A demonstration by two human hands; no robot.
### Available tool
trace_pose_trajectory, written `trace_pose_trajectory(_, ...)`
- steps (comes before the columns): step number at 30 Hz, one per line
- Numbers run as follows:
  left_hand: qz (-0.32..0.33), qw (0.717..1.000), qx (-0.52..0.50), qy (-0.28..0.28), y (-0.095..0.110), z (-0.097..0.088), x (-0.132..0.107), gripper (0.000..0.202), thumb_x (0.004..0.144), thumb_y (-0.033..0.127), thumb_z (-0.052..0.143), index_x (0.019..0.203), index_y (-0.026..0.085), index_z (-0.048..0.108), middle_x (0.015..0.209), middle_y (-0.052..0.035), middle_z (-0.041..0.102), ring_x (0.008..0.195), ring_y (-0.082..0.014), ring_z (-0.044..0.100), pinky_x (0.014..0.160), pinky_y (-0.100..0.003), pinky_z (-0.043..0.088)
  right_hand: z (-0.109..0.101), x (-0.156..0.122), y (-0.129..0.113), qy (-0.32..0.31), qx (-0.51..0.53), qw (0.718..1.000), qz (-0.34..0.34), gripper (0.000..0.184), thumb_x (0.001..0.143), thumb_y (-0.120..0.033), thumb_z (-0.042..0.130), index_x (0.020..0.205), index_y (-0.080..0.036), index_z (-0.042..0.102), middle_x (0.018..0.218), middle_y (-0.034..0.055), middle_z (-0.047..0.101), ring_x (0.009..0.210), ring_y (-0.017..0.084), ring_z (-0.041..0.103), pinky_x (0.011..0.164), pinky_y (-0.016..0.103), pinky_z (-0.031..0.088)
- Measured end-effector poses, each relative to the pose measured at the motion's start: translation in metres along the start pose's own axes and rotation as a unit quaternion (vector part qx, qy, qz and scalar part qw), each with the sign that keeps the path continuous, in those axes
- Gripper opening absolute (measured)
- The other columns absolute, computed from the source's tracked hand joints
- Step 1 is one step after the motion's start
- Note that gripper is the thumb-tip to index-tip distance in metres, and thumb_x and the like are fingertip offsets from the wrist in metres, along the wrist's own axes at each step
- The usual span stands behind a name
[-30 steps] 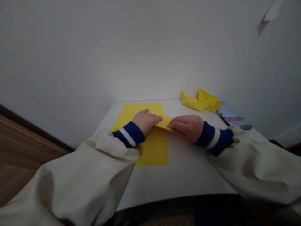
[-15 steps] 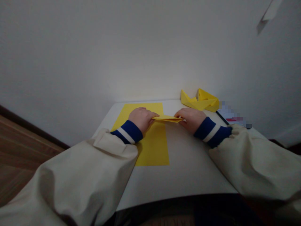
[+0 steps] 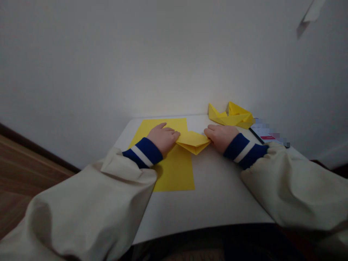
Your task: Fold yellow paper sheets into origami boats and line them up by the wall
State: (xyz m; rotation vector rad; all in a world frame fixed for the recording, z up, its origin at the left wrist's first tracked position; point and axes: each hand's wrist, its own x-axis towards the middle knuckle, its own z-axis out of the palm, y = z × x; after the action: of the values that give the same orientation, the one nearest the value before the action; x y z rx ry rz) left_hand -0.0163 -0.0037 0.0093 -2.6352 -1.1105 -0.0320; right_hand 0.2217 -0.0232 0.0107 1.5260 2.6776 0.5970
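A folded yellow paper piece (image 3: pixel 193 141) is held between both my hands above a small white table (image 3: pixel 217 195). My left hand (image 3: pixel 163 138) pinches its left end, fingers closed. Its right end is pinched by my right hand (image 3: pixel 220 136). The piece is spread open, its lower point hanging toward me. Under my left hand lies a flat yellow paper sheet (image 3: pixel 174 170).
Two finished yellow paper boats (image 3: pixel 231 116) stand at the table's far right corner against the white wall. A dark pen and some papers (image 3: pixel 268 136) lie at the right edge. Wooden floor (image 3: pixel 24 174) shows at left.
The folded piece lay flat under both hands, then was lifted. My hands moved apart, and it now opens out with its lower point showing.
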Motion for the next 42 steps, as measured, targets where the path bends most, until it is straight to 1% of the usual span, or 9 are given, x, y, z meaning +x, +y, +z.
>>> trace_pose_trajectory(6,0.003,0.998,0.043,-0.050,0.003,-0.001,-0.001,0.039,0.080,0.016,0.046,0.118,0.016,0.055,0.124,-0.0095,0.058,0.110,-0.0228,0.055,0.101,-0.045,0.030,-0.002,-0.002,0.002,-0.003,-0.013,1.000,-0.021,0.025,0.089,-0.017,0.034,0.091,-0.018,0.059,0.089,0.0084,0.063,0.077,0.019,0.057,0.052,0.030,0.022)
trace_pose_trajectory(11,0.013,1.000,0.028,-0.003,0.006,-0.002,-0.001,0.050,0.083,0.016,0.044,0.133,0.017,0.041,0.137,-0.0090,0.046,0.113,-0.0224,0.053,0.096,-0.040,0.036,0.000,-0.003,0.001,0.016,-0.012,0.999,-0.037,0.025,0.089,-0.016,0.034,0.089,-0.017,0.059,0.085,0.0074,0.063,0.073,0.017,0.055,0.052,0.029,0.021)
trace_pose_trajectory(16,0.067,0.997,0.027,0.002,0.007,-0.009,0.003,0.033,0.089,0.016,0.042,0.119,0.019,0.055,0.113,-0.0078,0.065,0.102,-0.0196,0.059,0.088,-0.037,0.040,0.004,-0.004,0.000,0.082,0.009,0.995,-0.064,0.020,0.087,-0.021,0.040,0.085,-0.016,0.059,0.080,0.0064,0.060,0.069,0.016,0.051,0.054,0.028,0.021)
trace_pose_trajectory(20,0.078,0.996,0.037,-0.001,0.008,-0.012,0.003,0.032,0.089,0.018,0.045,0.119,0.022,0.055,0.106,-0.0067,0.067,0.098,-0.0188,0.061,0.086,-0.034,0.042,0.007,-0.003,0.001,0.109,0.048,0.985,-0.122,0.015,0.082,-0.021,0.046,0.084,-0.015,0.059,0.078,0.0073,0.059,0.069,0.016,0.047,0.057,0.028,0.026)
trace_pose_trajectory(23,0.105,0.994,0.011,0.001,0.013,-0.008,0.002,0.042,0.089,0.019,0.043,0.131,0.022,0.043,0.120,-0.0071,0.060,0.106,-0.0189,0.058,0.089,-0.033,0.042,0.011,-0.002,0.002,0.112,0.081,0.971,-0.194,0.018,0.084,-0.018,0.043,0.089,-0.015,0.060,0.083,0.0083,0.061,0.072,0.017,0.048,0.063,0.028,0.034)
trace_pose_trajectory(25,0.118,0.993,-0.016,-0.002,0.019,-0.004,0.001,0.045,0.089,0.019,0.040,0.134,0.017,0.039,0.134,-0.0091,0.050,0.117,-0.0186,0.050,0.096,-0.032,0.039,0.015,0.000,0.003,0.111,0.103,0.962,-0.229,0.021,0.084,-0.015,0.042,0.094,-0.013,0.061,0.090,0.0097,0.063,0.079,0.018,0.051,0.070,0.029,0.039)
trace_pose_trajectory(31,0.124,0.986,-0.060,-0.089,0.029,0.001,0.001,0.052,0.086,0.018,0.041,0.137,0.009,0.033,0.144,-0.0139,0.034,0.131,-0.0192,0.036,0.107,-0.034,0.028,0.027,0.003,0.003,0.100,0.141,0.943,-0.285,0.028,0.082,-0.017,0.048,0.104,-0.009,0.062,0.102,0.0115,0.067,0.092,0.019,0.057,0.085,0.033,0.045)
trace_pose_trajectory(38,0.089,0.986,-0.066,-0.125,0.033,0.002,0.000,0.067,0.084,0.035,0.049,0.140,0.008,0.024,0.148,-0.0177,0.022,0.137,-0.0263,0.022,0.109,-0.045,0.023,0.025,0.001,0.001,0.110,0.125,0.938,-0.305,0.040,0.083,-0.028,0.049,0.115,-0.006,0.056,0.105,0.0160,0.066,0.090,0.020,0.060,0.080,0.037,0.048)
trace_pose_trajectory(42,0.087,0.988,-0.057,-0.110,0.028,0.010,0.001,0.062,0.086,0.030,0.048,0.140,0.010,0.026,0.148,-0.0157,0.023,0.136,-0.0252,0.024,0.107,-0.044,0.025,0.020,-0.003,-0.003,0.129,0.106,0.938,-0.305,0.038,0.089,-0.030,0.042,0.116,-0.009,0.055,0.103,0.0140,0.067,0.085,0.019,0.060,0.074,0.035,0.047)
